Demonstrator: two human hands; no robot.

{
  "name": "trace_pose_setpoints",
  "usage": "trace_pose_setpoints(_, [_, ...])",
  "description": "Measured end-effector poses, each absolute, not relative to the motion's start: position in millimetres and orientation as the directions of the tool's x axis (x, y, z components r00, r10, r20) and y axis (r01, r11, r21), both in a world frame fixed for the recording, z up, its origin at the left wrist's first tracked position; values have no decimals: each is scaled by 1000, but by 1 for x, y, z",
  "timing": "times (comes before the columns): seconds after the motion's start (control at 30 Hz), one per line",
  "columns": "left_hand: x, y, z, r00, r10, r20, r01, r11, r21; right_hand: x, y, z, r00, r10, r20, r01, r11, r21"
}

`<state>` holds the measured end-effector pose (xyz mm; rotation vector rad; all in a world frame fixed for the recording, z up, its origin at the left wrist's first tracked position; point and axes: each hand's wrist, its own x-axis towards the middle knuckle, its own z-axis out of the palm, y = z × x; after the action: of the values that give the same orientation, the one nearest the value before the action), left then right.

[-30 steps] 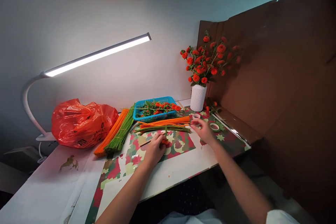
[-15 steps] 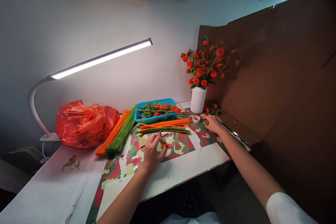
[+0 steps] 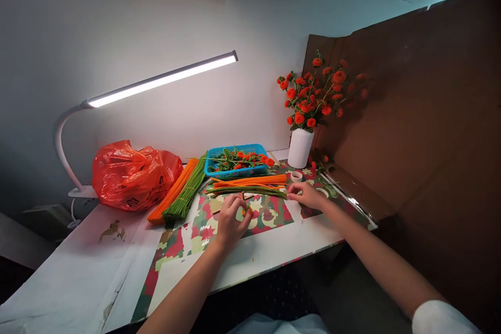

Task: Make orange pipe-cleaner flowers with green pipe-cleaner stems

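Observation:
My left hand [image 3: 230,222] rests low over the camouflage-patterned mat, fingers closed around a small pipe-cleaner flower [image 3: 247,211], orange with a green stem standing up. To its right, my right hand [image 3: 307,195] has curled fingers, with thumb and fingertips drawn close together. Its tips are by the right ends of the green pipe cleaners [image 3: 250,191]; whether they touch, and what they pinch, I cannot make out. Behind these lie orange pipe cleaners [image 3: 250,181]. A small white tape roll [image 3: 296,176] sits just beyond the right hand, and another pale ring [image 3: 323,193] is partly hidden behind it.
A blue basket [image 3: 236,173] holds orange flowers and green stems. Orange and green pipe-cleaner bundles [image 3: 182,198] lie beside a red plastic bag [image 3: 135,175]. A white vase [image 3: 300,148] of orange flowers stands near a brown cardboard panel [image 3: 422,94]. A lit lamp [image 3: 164,81] hangs above.
My right hand has moved left and nearer, from beside the tape roll to the ends of the green pipe cleaners. My left hand keeps holding the flower. The view has shifted slightly.

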<state>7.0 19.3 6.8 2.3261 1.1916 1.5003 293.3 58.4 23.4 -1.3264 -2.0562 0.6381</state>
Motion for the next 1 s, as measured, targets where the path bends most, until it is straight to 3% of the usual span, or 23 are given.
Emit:
trace_pose_setpoints(0.17, [8,19,6,315,692,649,528,-696,486,244,35,22,-410,894,180,447,369,-815])
trace_pose_setpoints(0.3, [9,19,6,384,688,616,517,-712,475,217,29,19,-462,871,168,363,359,-860])
trace_pose_setpoints(0.47, [3,27,5,426,710,560,493,-702,514,197,30,14,-457,858,236,426,444,-789])
trace_pose_setpoints(0.77, [-29,47,5,449,864,227,483,-449,752,172,37,13,-433,862,263,519,477,-710])
trace_pose_setpoints(1.0, [-31,49,5,357,903,240,542,-409,734,171,43,3,-397,874,281,517,465,-719])
